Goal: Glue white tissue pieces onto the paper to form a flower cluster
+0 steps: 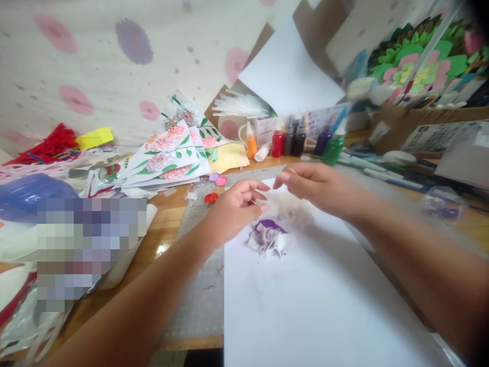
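Note:
My left hand (237, 209) is closed in a pinch on a thin whitish scrap of tissue paper (270, 208), its fingers curled above the far part of a white paper sheet (290, 311). Facing it, my right hand (313, 186) has its thumb and fingertips pressed together; whatever is between them is too small to make out. Just below the left fingertips, a clump of crumpled white tissue scraps (267, 242) lies on the sheet against a purple patch (268, 224). A blurred beige heap (294, 209) sits under my right hand.
A grey cutting mat (198, 285) lies beneath the sheet. Behind stand an orange bottle (251, 142), a red bottle (277, 140) and a green bottle (335, 145). Flower pictures (168, 158) lie back left, near small paint caps (211, 198). A cardboard box (397, 127) stands right.

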Demonstrator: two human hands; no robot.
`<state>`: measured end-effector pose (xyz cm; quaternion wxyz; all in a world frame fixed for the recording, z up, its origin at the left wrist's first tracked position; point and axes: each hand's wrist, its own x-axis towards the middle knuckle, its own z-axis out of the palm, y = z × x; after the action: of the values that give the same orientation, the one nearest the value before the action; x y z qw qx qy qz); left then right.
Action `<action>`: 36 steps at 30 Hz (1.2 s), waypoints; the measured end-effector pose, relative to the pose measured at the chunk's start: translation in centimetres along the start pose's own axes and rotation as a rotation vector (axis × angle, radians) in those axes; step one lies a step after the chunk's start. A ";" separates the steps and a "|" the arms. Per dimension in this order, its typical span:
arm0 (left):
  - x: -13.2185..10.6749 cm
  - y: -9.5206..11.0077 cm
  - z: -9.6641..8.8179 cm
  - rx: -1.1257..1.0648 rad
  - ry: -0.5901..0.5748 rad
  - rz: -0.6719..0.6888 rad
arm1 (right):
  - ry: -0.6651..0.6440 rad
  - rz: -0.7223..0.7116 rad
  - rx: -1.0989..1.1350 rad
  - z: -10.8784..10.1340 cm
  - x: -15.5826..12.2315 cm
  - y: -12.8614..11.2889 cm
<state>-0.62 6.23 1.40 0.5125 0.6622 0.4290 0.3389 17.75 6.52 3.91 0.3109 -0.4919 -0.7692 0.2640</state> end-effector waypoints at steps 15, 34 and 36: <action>0.5 0.0 0.9 0.635 -0.121 0.072 | -0.183 -0.232 0.139 -1.6 -0.3 0.9; 0.8 -0.3 1.1 0.652 -0.177 0.104 | -0.470 0.005 0.075 -1.8 0.1 1.1; 0.8 0.0 1.0 0.541 -0.166 0.090 | -0.432 -0.029 0.140 -2.3 -0.1 0.9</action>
<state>0.60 6.53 1.17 0.3349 0.8187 0.4305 0.1793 20.02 6.99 4.73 0.1763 -0.3901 -0.8047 0.4114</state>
